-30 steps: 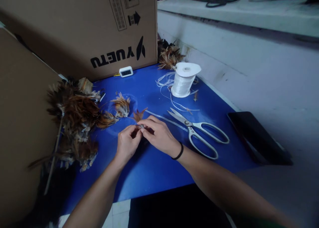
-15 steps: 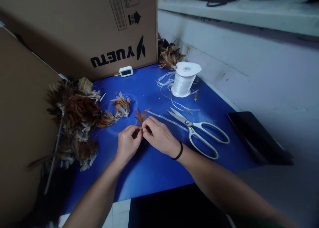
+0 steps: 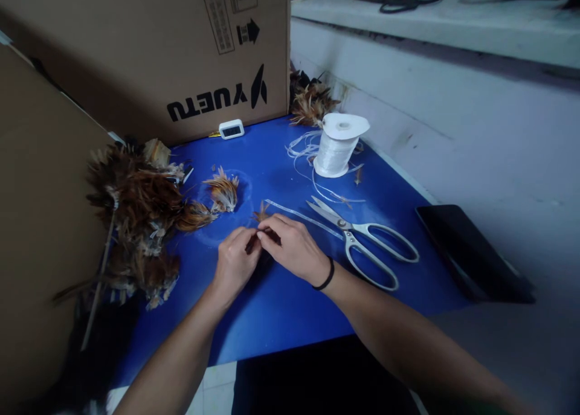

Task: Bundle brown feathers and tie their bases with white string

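Observation:
Both hands meet over the blue table, fingertips pressed together. A small tuft of brown feathers pokes out past the fingers of my right hand, which is closed in a pinch on it. Its lower end is hidden by the fingers. My left hand is also closed, thumb against fingers, touching the right; what it grips is hidden. Just beyond the right hand lies a strip of clear ribbon. Silver scissors rest partly open to the right. Two small feather bunches lie to the left.
A white spool of ribbon stands at the back right with loose loops beside it. Piled feathers cover the table's left side. A cardboard box rises behind a small digital display. A black phone-like slab lies at the right.
The feather tuft has drawn lower and closer behind my right fingers, so less of it shows. Both hands stay pinched together. The whole view has shifted slightly.

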`<state>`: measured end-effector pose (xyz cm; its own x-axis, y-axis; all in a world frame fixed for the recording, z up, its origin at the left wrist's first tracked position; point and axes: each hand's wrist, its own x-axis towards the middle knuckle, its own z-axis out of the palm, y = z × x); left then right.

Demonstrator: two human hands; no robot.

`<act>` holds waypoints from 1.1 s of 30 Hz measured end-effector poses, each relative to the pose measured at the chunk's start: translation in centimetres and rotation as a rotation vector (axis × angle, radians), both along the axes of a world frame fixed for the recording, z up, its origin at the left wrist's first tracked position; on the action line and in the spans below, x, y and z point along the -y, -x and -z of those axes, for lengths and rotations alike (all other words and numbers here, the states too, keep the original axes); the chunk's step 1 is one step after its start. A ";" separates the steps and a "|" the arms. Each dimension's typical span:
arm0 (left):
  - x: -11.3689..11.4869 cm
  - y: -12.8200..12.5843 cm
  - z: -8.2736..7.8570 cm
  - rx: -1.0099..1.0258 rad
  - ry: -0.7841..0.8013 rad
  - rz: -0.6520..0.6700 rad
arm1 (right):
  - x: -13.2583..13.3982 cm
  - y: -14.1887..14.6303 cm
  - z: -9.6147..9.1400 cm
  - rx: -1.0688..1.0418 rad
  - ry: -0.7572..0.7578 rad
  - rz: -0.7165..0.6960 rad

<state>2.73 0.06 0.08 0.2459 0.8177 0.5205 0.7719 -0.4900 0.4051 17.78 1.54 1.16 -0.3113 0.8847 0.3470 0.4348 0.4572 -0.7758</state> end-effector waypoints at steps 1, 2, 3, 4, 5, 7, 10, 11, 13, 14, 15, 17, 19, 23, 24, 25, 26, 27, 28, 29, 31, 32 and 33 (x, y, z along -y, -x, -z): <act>0.0 0.0 0.1 -0.004 -0.013 0.009 | -0.1 0.0 0.1 -0.022 0.019 -0.004; 0.0 0.0 0.1 -0.009 -0.024 0.018 | -0.2 -0.1 0.1 -0.046 0.041 -0.015; 0.0 0.0 0.2 -0.014 -0.033 0.025 | -0.3 -0.1 0.2 -0.070 0.064 -0.032; 0.0 -0.1 0.2 -0.019 -0.040 0.031 | -0.5 -0.2 0.3 -0.092 0.086 -0.051; 0.0 -0.1 0.2 -0.021 -0.045 0.034 | -0.6 -0.3 0.3 -0.110 0.106 -0.071; 0.0 -0.2 0.2 -0.019 -0.048 0.031 | -0.8 -0.5 0.3 -0.134 0.123 -0.091; 0.0 -0.3 0.1 0.008 -0.029 0.007 | -0.8 -0.6 0.2 -0.149 0.097 -0.063; 0.1 -0.3 0.0 0.023 -0.013 -0.003 | -0.8 -0.6 0.2 -0.153 0.087 -0.048; 0.1 -0.3 -0.2 0.059 0.029 -0.023 | -0.8 -0.5 0.1 -0.165 0.085 -0.028; 0.2 -0.3 -0.3 0.076 0.052 -0.032 | -0.7 -0.4 0.0 -0.171 0.091 -0.023; 0.2 -0.3 -0.4 0.091 0.073 -0.043 | -0.7 -0.3 0.0 -0.174 0.098 -0.018; 0.2 -0.3 -0.5 0.117 0.106 -0.067 | -0.6 -0.2 -0.1 -0.166 0.106 -0.009; 0.3 -0.3 -0.6 0.140 0.128 -0.090 | -0.6 -0.2 -0.1 -0.146 0.105 0.003; 0.4 -0.4 -0.7 0.181 0.192 -0.108 | -0.4 -0.2 -0.2 -0.119 0.104 0.015; 0.4 -0.4 -0.7 0.193 0.214 -0.115 | -0.4 -0.2 -0.2 -0.120 0.109 0.014; 0.4 -0.4 -0.7 0.209 0.241 -0.124 | -0.4 -0.2 -0.2 -0.123 0.118 0.012; 0.3 -0.4 -0.7 0.235 0.272 -0.135 | -0.4 -0.2 -0.2 -0.128 0.131 0.010; 0.3 -0.4 -0.6 0.276 0.311 -0.143 | -0.5 -0.3 -0.1 -0.134 0.148 0.009; 0.3 -0.4 -0.6 0.332 0.360 -0.145 | -0.5 -0.3 -0.1 -0.142 0.167 0.008; 0.2 -0.3 -0.6 0.402 0.419 -0.141 | -0.6 -0.3 0.0 -0.151 0.187 0.008; 0.1 -0.3 -0.6 0.569 0.550 -0.121 | -0.7 -0.3 0.3 -0.174 0.228 0.008; 0.1 -0.4 -0.7 0.657 0.619 -0.110 | -0.7 -0.3 0.4 -0.189 0.249 0.003; 0.0 -0.4 -0.7 0.740 0.687 -0.101 | -0.8 -0.3 0.6 -0.206 0.269 -0.005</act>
